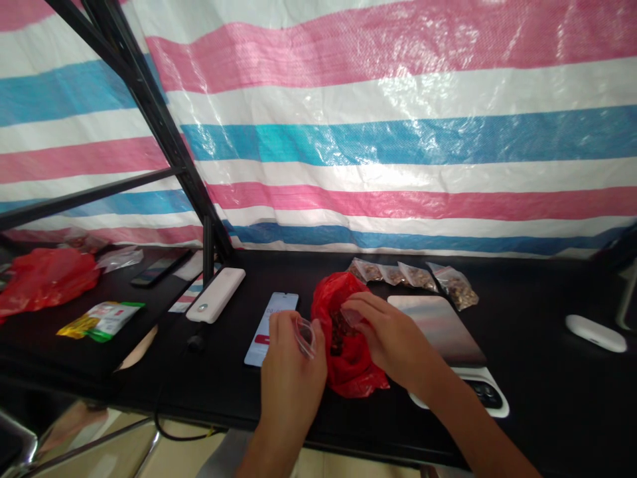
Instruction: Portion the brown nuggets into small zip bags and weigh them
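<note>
A crumpled, open-mouthed red plastic bag (349,388) sits on the black tabletop (537,405), with small dark-brown pieces (338,335) inside it; the hands and the folded rim cover part of them, so what they are is hard to make out. At the bag's left edge, the left hand (293,372) has its thumb and fingers closed on a clear plastic pouch (304,336), whose lower part is hidden by the hand. The right hand (391,335) reaches over the bag's right side, fingertips bent into its mouth; something clear and shiny shows at them, but I cannot tell whether it is gripped.

Just behind the bag lies a row of clear zip pouches with brown contents (423,279), overlapping so that their number is uncertain. Left of the bag, a smartphone with a lit pale screen (269,318) is partly covered by the left hand, its text too blurred to read. Right of the bag, a white, round-cornered device with a glossy grey-brown panel (442,325) is crossed by the right forearm. Farther right is a white oblong case (596,333); beyond it, a dark object (628,299) is cut off by the picture's edge.
</note>
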The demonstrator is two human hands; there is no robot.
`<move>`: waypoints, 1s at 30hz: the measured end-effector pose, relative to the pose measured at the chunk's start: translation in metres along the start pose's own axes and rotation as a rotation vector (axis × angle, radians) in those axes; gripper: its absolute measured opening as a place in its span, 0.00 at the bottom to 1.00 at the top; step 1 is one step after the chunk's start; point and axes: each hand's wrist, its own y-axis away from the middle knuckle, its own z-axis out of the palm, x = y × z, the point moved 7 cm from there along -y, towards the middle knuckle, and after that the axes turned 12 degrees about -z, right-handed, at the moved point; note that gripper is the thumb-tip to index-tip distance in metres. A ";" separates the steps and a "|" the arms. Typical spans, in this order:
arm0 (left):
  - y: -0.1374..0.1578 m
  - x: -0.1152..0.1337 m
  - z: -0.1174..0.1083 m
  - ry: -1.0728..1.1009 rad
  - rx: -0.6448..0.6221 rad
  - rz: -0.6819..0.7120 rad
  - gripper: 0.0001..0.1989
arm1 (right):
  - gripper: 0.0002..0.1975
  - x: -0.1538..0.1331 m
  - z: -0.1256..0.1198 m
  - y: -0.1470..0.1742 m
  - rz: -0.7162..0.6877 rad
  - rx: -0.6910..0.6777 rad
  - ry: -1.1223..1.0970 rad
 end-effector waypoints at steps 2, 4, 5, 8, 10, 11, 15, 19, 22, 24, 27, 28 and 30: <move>0.013 -0.015 0.006 -0.148 -0.206 -0.165 0.09 | 0.19 0.004 0.012 0.001 0.046 -0.098 -0.003; 0.028 -0.024 0.016 -0.202 -0.371 -0.205 0.08 | 0.19 0.006 0.019 0.002 0.074 -0.134 0.004; 0.034 -0.027 0.023 -0.193 -0.432 -0.208 0.08 | 0.19 0.006 0.021 0.002 0.079 -0.139 0.007; 0.035 -0.032 0.039 -0.062 -0.458 -0.203 0.04 | 0.20 0.004 0.025 0.001 0.077 -0.158 0.003; 0.027 -0.032 0.045 0.084 -0.424 -0.189 0.05 | 0.22 0.002 0.027 0.001 0.083 -0.197 -0.006; 0.021 -0.031 0.046 0.163 -0.399 -0.177 0.06 | 0.22 0.002 0.028 0.001 0.092 -0.225 -0.011; 0.000 -0.026 0.041 0.368 -0.259 -0.146 0.11 | 0.19 0.006 0.028 0.006 0.193 -0.300 -0.012; -0.006 -0.022 0.047 0.488 -0.231 -0.145 0.13 | 0.16 0.012 0.026 0.010 0.282 -0.310 0.007; -0.009 -0.023 0.057 0.569 -0.254 -0.170 0.14 | 0.16 0.018 0.029 0.012 0.318 -0.261 -0.031; -0.012 -0.024 0.062 0.598 -0.259 -0.193 0.13 | 0.17 0.022 0.031 0.012 0.331 -0.212 -0.060; -0.017 -0.026 0.067 0.614 -0.251 -0.204 0.12 | 0.17 0.026 0.029 0.013 0.360 -0.126 -0.103; -0.018 -0.026 0.068 0.618 -0.239 -0.206 0.12 | 0.16 0.027 0.028 0.013 0.370 -0.100 -0.120; -0.019 -0.025 0.069 0.625 -0.222 -0.205 0.12 | 0.17 0.025 0.027 0.013 0.362 -0.072 -0.151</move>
